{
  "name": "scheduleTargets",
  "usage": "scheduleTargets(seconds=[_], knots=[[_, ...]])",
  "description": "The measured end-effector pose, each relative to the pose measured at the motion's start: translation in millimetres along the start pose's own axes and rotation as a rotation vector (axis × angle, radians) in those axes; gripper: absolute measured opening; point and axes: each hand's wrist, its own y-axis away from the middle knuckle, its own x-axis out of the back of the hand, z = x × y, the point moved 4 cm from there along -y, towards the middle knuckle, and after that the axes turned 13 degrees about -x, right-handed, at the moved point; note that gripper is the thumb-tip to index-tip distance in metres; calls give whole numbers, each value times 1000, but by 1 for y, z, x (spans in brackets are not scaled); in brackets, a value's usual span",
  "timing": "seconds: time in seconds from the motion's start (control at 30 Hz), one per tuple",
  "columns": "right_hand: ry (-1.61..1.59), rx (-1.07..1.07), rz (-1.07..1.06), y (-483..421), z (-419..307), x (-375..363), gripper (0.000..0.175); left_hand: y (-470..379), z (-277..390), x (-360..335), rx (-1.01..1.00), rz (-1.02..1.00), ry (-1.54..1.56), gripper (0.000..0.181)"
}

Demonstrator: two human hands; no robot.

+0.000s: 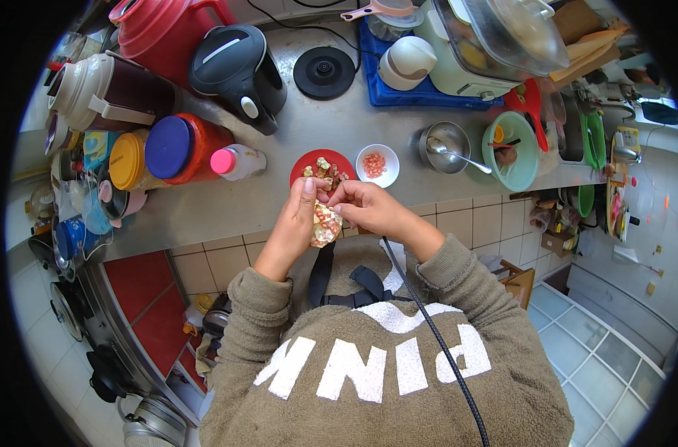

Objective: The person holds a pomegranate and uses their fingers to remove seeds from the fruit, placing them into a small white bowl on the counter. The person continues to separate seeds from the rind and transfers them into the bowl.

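Observation:
My left hand [295, 223] holds a piece of opened pomegranate [326, 224], its pale membrane and pinkish seeds showing. The fingertips of my right hand [367, 207] meet at the upper edge of that piece, near my left fingertips; whether they pinch a seed is too small to tell. Just beyond my hands lies a red plate [300, 163] with scraps of peel and membrane [323, 167] on it. A small white bowl [393, 167], right of the plate, contains loose pomegranate seeds [374, 165].
Right on the steel counter [216, 215] are a metal bowl [428, 137] with a spoon [465, 159] and a pale green basin [526, 125]. Left stand a pink-capped bottle [247, 163], lidded jars [169, 146] and a black electric kettle [233, 67]. Its round base [324, 72] lies behind.

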Motion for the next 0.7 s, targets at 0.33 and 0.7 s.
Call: scheduleTargets(seconds=[0.33,0.7], knots=[[35,154,140,-8,-3,0,9,0,-10,5,-18,-7,97,33],[699,480,381,16,-44,-3,14,-6,-4,-1,55,-27,192,14]])
